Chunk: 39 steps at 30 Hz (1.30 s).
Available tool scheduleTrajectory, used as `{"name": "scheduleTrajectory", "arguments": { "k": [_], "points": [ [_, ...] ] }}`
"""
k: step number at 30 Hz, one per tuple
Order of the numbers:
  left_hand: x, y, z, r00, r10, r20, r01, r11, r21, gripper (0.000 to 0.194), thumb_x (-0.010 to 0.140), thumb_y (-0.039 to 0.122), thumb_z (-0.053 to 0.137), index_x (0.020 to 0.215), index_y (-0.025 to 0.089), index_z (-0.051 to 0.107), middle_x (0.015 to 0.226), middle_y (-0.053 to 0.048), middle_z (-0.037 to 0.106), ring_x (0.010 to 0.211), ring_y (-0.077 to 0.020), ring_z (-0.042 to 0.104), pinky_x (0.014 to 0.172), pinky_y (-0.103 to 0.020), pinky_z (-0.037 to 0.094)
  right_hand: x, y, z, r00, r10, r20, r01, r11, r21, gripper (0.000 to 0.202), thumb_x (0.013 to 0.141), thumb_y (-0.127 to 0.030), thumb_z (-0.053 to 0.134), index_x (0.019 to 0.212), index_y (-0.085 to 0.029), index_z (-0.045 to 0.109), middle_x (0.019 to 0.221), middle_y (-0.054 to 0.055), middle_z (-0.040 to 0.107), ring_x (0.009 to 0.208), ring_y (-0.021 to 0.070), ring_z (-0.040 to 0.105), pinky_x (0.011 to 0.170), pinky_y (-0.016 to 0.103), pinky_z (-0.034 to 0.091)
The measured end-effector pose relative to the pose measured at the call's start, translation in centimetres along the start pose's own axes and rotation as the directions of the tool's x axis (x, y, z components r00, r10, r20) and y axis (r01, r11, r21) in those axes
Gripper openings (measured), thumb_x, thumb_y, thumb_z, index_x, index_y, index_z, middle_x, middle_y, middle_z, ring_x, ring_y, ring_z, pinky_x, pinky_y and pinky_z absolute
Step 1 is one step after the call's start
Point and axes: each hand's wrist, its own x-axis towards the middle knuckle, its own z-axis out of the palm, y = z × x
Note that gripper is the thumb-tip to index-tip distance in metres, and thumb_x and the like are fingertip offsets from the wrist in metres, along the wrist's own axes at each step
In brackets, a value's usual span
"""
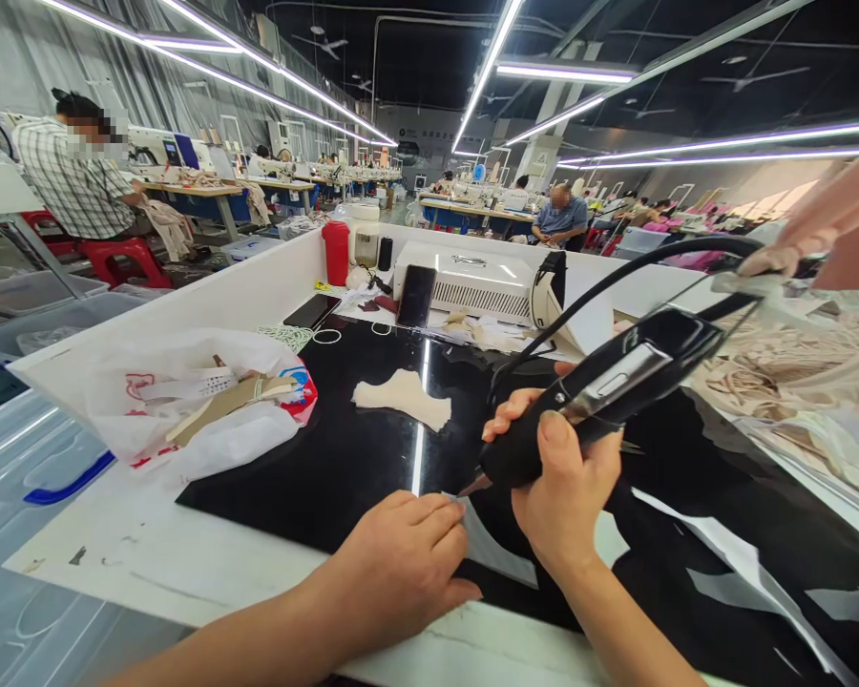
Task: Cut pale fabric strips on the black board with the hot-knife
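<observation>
My right hand [573,477] is wrapped around a black corded power tool [608,382] with a silver switch plate. Its pointed metal tip [476,485] slants down to the left, close to my left fingertips. My left hand [408,553] rests on the black work surface [329,448], fingers bent and together, thumb apart. Those fingers press at the end of a thin white sheet [497,549], partly covered by the hand. Beyond the tip lies a cream fabric piece [405,398].
A white plastic bag [207,410] with cut pieces sits left. Phones, a red cup [336,253] and a white vented machine [465,277] stand behind. White scraps [737,553] lie right. Another person's blurred hand [802,239] reaches toward the tool's rear; the black cord [601,286] arches nearby.
</observation>
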Motion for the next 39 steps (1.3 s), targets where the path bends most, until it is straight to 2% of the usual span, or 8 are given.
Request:
{"name": "scheduleTrajectory", "arguments": {
  "k": [8,15,23,26,29,35,39],
  "points": [
    [-0.3,0.0,0.4,1.0,0.003,0.002,-0.003,1.0,0.019,0.033,0.099,0.046,0.061,0.102,0.013,0.064,0.122,-0.008,0.073,0.114,-0.0217,0.067,0.081,-0.033,0.052,-0.2,0.2,0.0,0.999,0.039,0.011,-0.038,0.999,-0.028,0.034,0.09,-0.035,0.069,0.12,-0.03,0.052,0.082,-0.004,0.063,0.065,0.0138,0.062,0.054,0.027,0.054],
    [-0.5,0.1,0.6,0.999,0.002,0.032,-0.002,1.0,0.018,0.036,0.098,0.048,0.061,0.107,0.013,0.064,0.123,-0.01,0.072,0.116,-0.0216,0.066,0.084,-0.033,0.053,-0.2,0.4,0.7,0.999,0.048,0.016,-0.049,0.998,0.042,0.043,0.088,-0.037,0.072,0.125,-0.03,0.051,0.082,-0.005,0.062,0.065,0.0132,0.06,0.063,0.031,0.055],
    [-0.3,0.0,0.5,1.0,-0.001,0.015,0.001,1.0,0.002,0.031,0.1,0.045,0.058,0.104,0.014,0.064,0.123,-0.011,0.071,0.115,-0.0218,0.066,0.084,-0.033,0.054,-0.1,0.5,0.8,0.998,0.051,0.04,-0.051,0.999,0.005,0.035,0.088,-0.038,0.072,0.115,-0.029,0.051,0.082,-0.005,0.065,0.065,0.0144,0.063,0.064,0.033,0.056],
    [-0.2,0.0,0.2,1.0,0.006,0.015,-0.006,1.0,-0.002,0.029,0.1,0.043,0.059,0.105,0.015,0.064,0.124,-0.009,0.071,0.114,-0.0224,0.066,0.083,-0.034,0.054,0.3,-0.5,0.1,0.997,-0.005,0.083,0.013,0.995,-0.099,0.03,0.086,-0.038,0.076,0.103,-0.028,0.053,0.083,-0.003,0.07,0.068,0.0157,0.066,0.067,0.034,0.057],
    [-0.2,0.0,0.0,1.0,0.012,0.02,-0.012,1.0,0.013,0.029,0.099,0.043,0.06,0.113,0.017,0.063,0.125,-0.008,0.07,0.113,-0.0234,0.067,0.083,-0.036,0.054,0.6,-1.9,-1.1,0.993,-0.072,0.088,0.086,0.982,-0.167,0.031,0.085,-0.036,0.078,0.103,-0.026,0.056,0.085,-0.002,0.072,0.071,0.0168,0.068,0.069,0.035,0.057],
    [-0.3,0.0,-0.2,0.998,0.017,0.065,-0.018,1.0,0.021,0.031,0.103,0.043,0.053,0.119,0.018,0.063,0.129,-0.01,0.068,0.116,-0.025,0.066,0.087,-0.038,0.054,-0.1,-3.9,-3.9,0.998,-0.024,-0.056,0.014,0.986,-0.164,0.032,0.084,-0.034,0.076,0.109,-0.027,0.056,0.08,-0.004,0.065,0.061,0.0139,0.061,0.06,0.032,0.055],
    [-0.3,0.0,-0.4,0.998,0.025,0.06,-0.026,0.999,0.023,0.032,0.105,0.041,0.049,0.121,0.017,0.063,0.128,-0.011,0.068,0.115,-0.0257,0.066,0.086,-0.038,0.054,-0.9,-4.3,-5.2,0.996,-0.044,-0.08,0.033,0.99,-0.138,0.035,0.083,-0.033,0.077,0.111,-0.027,0.059,0.079,-0.003,0.065,0.06,0.0142,0.061,0.057,0.031,0.055]
  ]
}}
